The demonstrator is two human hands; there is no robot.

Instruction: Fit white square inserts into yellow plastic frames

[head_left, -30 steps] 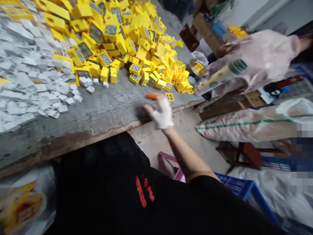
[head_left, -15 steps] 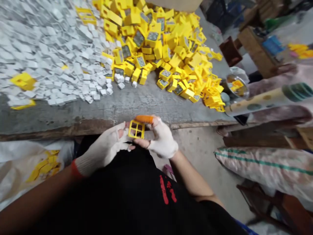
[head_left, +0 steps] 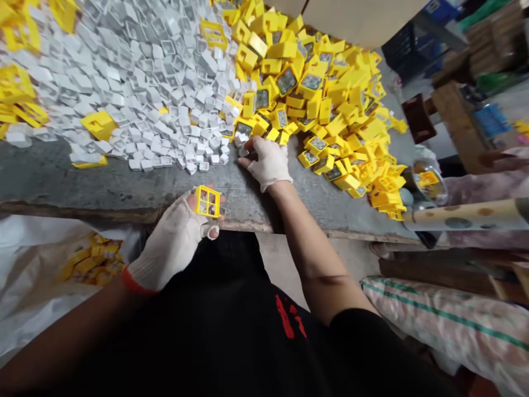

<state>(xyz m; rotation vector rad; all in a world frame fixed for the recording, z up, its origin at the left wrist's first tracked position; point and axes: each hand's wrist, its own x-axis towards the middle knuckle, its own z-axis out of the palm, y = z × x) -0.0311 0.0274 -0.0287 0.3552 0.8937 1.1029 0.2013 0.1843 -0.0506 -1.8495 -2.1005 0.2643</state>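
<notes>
**Left hand gripping yellow window frame; right hand at edge of white pieces**

The left hand [head_left: 176, 234], in a white glove with bare fingertips and a red cuff, is grasping a yellow window frame [head_left: 208, 202] at the near edge of the worktop [head_left: 82, 179]. The frame is showing four openings, and fingers are showing behind it.

The right hand [head_left: 270, 162], similarly gloved, is extending over the worktop with its fingers bending at the near edge of the piles. Its fingertips are lying just beside small white pieces [head_left: 152, 99]; whether they are gripping one, I am unable to determine.

The white pieces are covering the left and middle of the worktop in a loose heap. Yellow blocks [head_left: 324, 110], many presenting grey faces, are forming a heap to the right and meeting the white one. A separate yellow part [head_left: 99, 125] is lying among the white pieces. Below the worktop at left, a white bag [head_left: 25, 242] is containing more yellow parts. At right, a spotted cylinder [head_left: 467, 215] is lying near a round container, and a green-striped sack [head_left: 446, 314] is lying lower down.
</notes>
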